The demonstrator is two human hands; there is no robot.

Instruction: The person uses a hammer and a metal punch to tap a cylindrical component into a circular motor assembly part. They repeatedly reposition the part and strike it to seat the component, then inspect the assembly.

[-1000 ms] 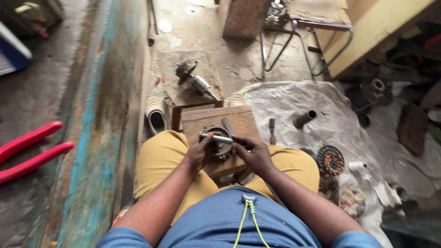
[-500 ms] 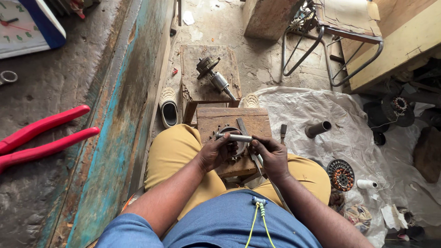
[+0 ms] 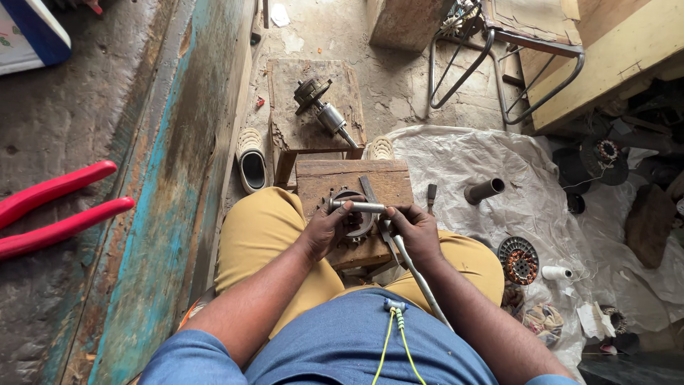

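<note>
A short grey metal rod [image 3: 358, 207] lies level, crosswise, held at both ends above a round metal motor housing [image 3: 354, 222] that sits on the near wooden block [image 3: 349, 182].

Our left hand [image 3: 329, 227] and right hand [image 3: 413, 229] crowd the near half of the small wooden bench [image 3: 320, 184], the round metal part [image 3: 354, 214] between them. Its far edge lies bare. Beyond, the rotor [image 3: 324, 108] blocks the second wooden block [image 3: 285, 85]; a pipe [image 3: 484, 190] lies rightward on the sheet [image 3: 456, 157].
</note>
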